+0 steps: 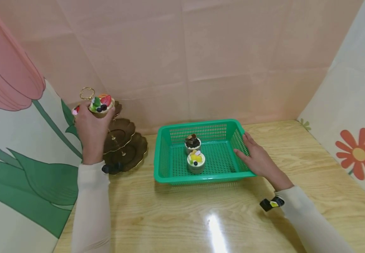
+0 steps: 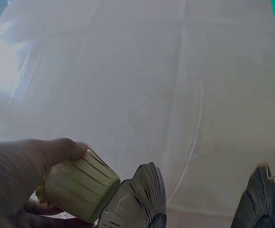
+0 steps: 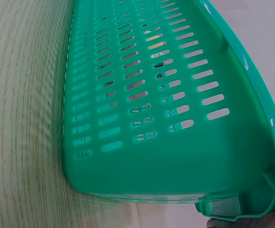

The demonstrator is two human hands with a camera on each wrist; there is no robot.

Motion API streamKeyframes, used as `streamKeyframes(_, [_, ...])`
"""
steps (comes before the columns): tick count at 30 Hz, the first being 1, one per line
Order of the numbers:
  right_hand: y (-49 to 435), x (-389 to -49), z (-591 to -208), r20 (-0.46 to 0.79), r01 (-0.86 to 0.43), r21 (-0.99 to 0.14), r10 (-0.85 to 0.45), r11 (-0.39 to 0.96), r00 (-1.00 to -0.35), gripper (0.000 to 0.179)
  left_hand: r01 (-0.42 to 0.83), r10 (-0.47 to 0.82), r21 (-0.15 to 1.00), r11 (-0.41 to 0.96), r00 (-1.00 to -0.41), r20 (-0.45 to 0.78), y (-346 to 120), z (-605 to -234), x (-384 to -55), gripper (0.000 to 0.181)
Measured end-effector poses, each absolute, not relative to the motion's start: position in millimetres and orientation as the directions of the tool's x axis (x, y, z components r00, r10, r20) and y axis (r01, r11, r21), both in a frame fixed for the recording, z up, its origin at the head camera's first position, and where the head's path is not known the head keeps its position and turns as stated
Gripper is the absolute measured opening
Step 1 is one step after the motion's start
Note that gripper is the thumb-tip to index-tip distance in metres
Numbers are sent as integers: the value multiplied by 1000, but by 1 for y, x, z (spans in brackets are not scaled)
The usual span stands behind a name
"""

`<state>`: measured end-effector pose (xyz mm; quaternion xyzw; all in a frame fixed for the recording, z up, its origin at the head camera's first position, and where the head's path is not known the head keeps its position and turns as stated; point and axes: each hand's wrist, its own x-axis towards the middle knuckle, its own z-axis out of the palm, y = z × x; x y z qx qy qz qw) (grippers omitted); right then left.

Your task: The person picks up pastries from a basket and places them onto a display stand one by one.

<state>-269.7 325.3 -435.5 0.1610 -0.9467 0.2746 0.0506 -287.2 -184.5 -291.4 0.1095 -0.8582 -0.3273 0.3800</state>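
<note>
My left hand point(image 1: 92, 128) grips a cupcake point(image 1: 101, 104) topped with a strawberry, a green leaf and dark berries. In the left wrist view its pale pleated cup point(image 2: 82, 185) tilts against the scalloped edge of a tier point(image 2: 142, 197). That tier belongs to a dark brown tiered stand point(image 1: 136, 149) with a gold ring on top. Something red and pink point(image 1: 75, 110) peeks out behind the hand. At the right end of a green plastic basket point(image 1: 201, 178), my right hand point(image 1: 259, 158) holds the rim, thumb inside. Its fingers are mostly hidden in the right wrist view.
Inside the basket are a chocolate-topped cupcake point(image 1: 193, 143) and a cupcake with yellow fruit point(image 1: 196, 162), one in front of the other. The wooden table point(image 1: 170, 218) meets a pink backdrop point(image 1: 233, 70) behind. Flower-printed sheets stand at left and right.
</note>
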Motion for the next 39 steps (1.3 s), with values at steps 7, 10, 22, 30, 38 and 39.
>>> streamKeyframes(7, [325,-269,-435,172,-327,-504,-278,800,-945,82,18,-437,609,793,-679,590,-186,-289,-288,78])
streamKeyframes(10, [324,-269,-435,167,-326,-505,-280,799,-945,82,-20,-441,588,809,-682,584,-186,-287,-288,80])
streamKeyframes(22, [325,-269,-434,169,-328,-501,-281,801,-945,81,-187,-411,410,893,-712,570,-187,-288,-295,85])
streamKeyframes(30, [324,-269,-434,172,-327,-503,-279,800,-945,81,-225,-396,350,909,-723,566,-186,-282,-294,87])
streamKeyframes(38, [324,-270,-435,171,-328,-499,-279,802,-945,81,-278,-381,263,924,-724,575,-185,-276,-292,85])
streamKeyframes(39, [324,-270,-435,173,-329,-498,-279,803,-944,81,-289,-382,251,924,-730,566,-185,-274,-292,85])
